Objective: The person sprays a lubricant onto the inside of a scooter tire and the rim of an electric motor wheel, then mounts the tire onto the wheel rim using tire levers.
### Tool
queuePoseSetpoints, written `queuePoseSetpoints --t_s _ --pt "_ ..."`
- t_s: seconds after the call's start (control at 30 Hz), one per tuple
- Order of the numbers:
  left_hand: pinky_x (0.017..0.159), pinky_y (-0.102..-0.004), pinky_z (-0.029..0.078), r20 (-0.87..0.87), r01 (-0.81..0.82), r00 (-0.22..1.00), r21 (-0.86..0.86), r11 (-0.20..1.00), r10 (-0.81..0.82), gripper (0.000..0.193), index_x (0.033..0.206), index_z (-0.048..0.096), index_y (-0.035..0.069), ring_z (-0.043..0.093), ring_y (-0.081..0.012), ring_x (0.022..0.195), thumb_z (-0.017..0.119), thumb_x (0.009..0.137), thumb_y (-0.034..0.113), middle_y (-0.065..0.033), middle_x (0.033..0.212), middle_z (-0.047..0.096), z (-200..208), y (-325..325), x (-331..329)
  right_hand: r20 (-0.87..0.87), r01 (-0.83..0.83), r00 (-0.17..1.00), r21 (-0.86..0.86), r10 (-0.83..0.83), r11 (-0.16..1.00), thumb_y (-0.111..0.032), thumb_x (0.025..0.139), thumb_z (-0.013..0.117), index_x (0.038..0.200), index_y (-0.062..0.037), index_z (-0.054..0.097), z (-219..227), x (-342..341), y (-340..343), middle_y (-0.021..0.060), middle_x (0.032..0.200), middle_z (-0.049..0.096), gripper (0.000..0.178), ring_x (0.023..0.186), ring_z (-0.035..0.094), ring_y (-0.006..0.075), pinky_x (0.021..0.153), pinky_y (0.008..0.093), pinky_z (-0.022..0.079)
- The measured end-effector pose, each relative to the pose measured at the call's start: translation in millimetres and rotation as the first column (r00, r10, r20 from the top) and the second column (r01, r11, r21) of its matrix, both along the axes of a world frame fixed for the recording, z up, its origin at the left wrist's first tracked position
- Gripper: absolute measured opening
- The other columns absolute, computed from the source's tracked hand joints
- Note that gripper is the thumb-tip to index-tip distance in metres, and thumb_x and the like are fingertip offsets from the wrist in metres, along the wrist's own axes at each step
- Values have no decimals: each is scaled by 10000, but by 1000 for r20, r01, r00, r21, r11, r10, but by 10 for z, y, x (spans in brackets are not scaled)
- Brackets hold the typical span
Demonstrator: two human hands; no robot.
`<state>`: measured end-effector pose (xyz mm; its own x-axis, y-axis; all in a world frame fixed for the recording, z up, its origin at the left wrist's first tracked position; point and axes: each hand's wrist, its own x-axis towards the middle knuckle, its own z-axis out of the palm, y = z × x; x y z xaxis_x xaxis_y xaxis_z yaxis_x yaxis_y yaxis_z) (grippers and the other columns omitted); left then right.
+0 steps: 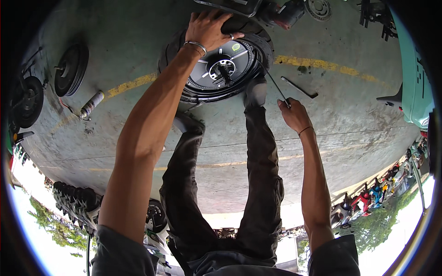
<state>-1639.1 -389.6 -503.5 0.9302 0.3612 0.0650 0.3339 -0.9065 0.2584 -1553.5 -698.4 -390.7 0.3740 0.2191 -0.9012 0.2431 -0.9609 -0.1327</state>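
A black wheel with its tyre (263, 39) lies flat on the floor in front of me, its dark hub and rim (235, 62) facing up. My left hand (208, 30) rests on the tyre's far side, fingers spread across the rubber. Gripped in my right hand (295, 116) is a long thin metal tyre lever (275, 83). Its far end reaches the right edge of the rim, where the tip is hard to make out. My right shoe (256, 93) presses against the near right side of the tyre; the left shoe (188, 123) is just below it.
A second metal lever (299, 87) lies on the floor to the right. At left are a spray can (92, 105) and another wheel (71, 70). Beyond the tyre sit a dark red-and-black part (283, 14) and a metal disc (318, 8). A teal scooter body (416, 83) stands far right.
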Motion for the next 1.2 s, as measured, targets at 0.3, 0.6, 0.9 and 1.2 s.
queuePoseSetpoints --t_s 0.3,0.6,0.9,1.2 --pt "995 -472 423 -77 -56 996 -148 987 45 765 1265 581 139 591 -368 1099 635 735 688 -183 1225 616 235 38 204 -314 134 943 50 -112 990 -379 1009 330 1179 -146 543 223 -1471 288 256 1006 659 358 971 595 499 817 572 474" --pt "1009 -481 410 -117 -72 992 -148 986 55 791 1259 581 121 563 -364 1156 621 733 710 -186 1274 589 211 56 157 -353 131 931 72 -98 989 -298 984 387 1183 -134 569 -43 -1584 820 241 1000 664 315 973 612 458 849 547 464" --pt "974 -472 436 -43 -22 999 -168 986 15 786 1200 618 101 583 -354 1118 669 694 701 -164 1221 624 201 90 112 -525 45 827 417 200 908 -295 989 460 1139 -74 630 -1024 -768 733 182 957 676 316 856 642 320 814 403 482" --pt "962 -463 439 -100 -22 995 -125 992 9 794 1165 637 83 603 -343 1088 640 704 729 -162 1158 653 199 58 123 -486 8 835 478 257 878 -319 1003 448 1216 -90 609 -1372 -807 737 142 977 682 352 868 647 282 806 400 483"
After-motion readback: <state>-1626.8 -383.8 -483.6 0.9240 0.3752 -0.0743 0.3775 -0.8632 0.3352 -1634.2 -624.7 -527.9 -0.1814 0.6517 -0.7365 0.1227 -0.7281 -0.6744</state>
